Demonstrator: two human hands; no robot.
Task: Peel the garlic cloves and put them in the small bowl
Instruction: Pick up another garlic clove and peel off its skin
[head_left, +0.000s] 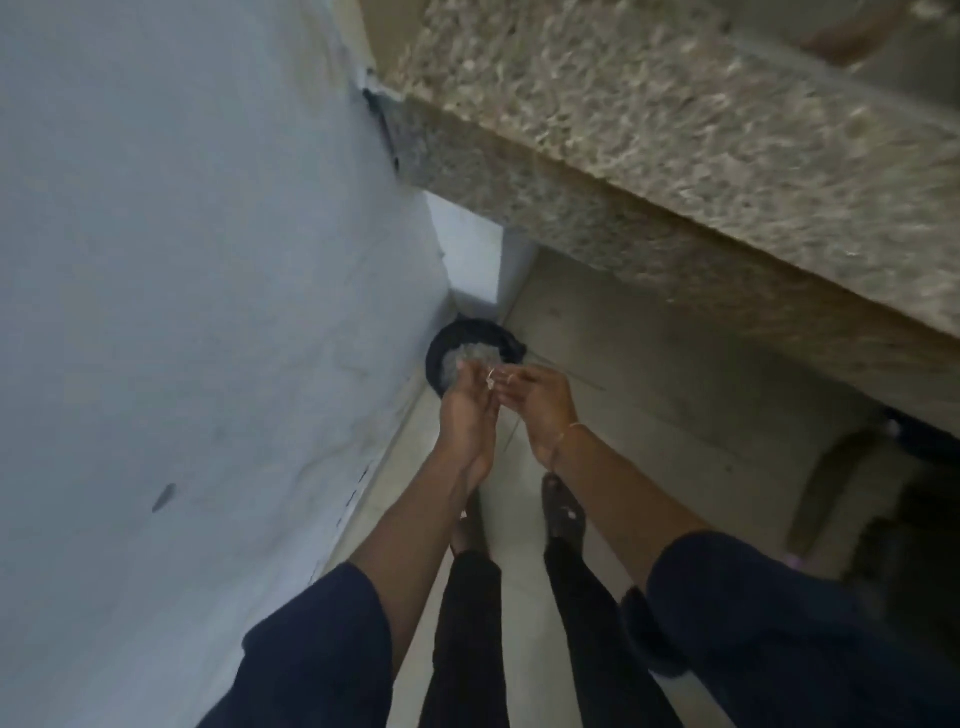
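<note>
I stand looking down at the floor. My left hand (466, 410) and my right hand (543, 410) are held close together, fingertips meeting, over a black bin (441, 345) in the corner by the wall. Thin pale scraps of garlic skin (491, 378) sit between the fingertips. My left palm faces right with the fingers fairly straight. The fingers of my right hand reach across to the left one, loosely bent. A thin bracelet is on my right wrist. The frame is blurred. No garlic clove or small bowl is in view.
A white wall (208, 312) runs along the left. A speckled granite counter edge (675, 171) overhangs at the upper right, with a dark gap below it. My legs and sandalled feet (563, 514) stand on the pale tiled floor (649, 374).
</note>
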